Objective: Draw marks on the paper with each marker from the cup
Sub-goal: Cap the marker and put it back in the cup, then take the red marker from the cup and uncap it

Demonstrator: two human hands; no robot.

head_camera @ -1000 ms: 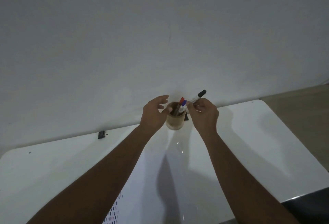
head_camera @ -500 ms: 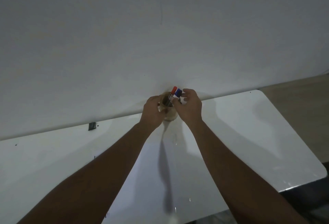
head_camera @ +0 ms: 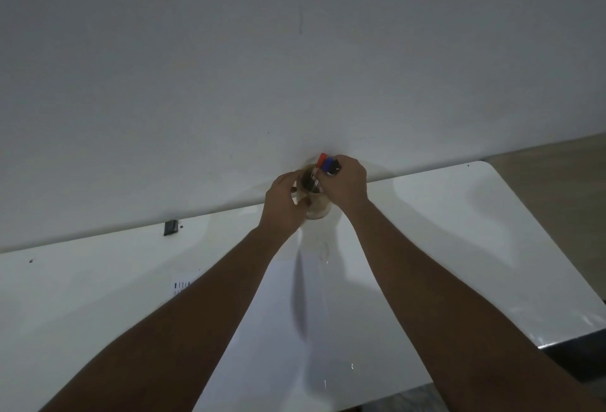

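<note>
A tan cup stands at the far edge of the white table, against the wall. A red-capped marker and a blue-capped marker stick up out of it. My left hand wraps around the cup's left side. My right hand is over the cup's right rim, fingers closed on a black-capped marker that stands in the cup beside the other two. A white paper lies on the table between my forearms, with rows of small marks at its left edge.
A small black object sits at the table's back edge to the left. The wall rises right behind the cup. The table's right corner and a strip of floor show at the right.
One second ago my right hand held the black-capped marker up and tilted beside the cup. It has since lowered the marker into the cup, and my left hand has closed on the cup.
</note>
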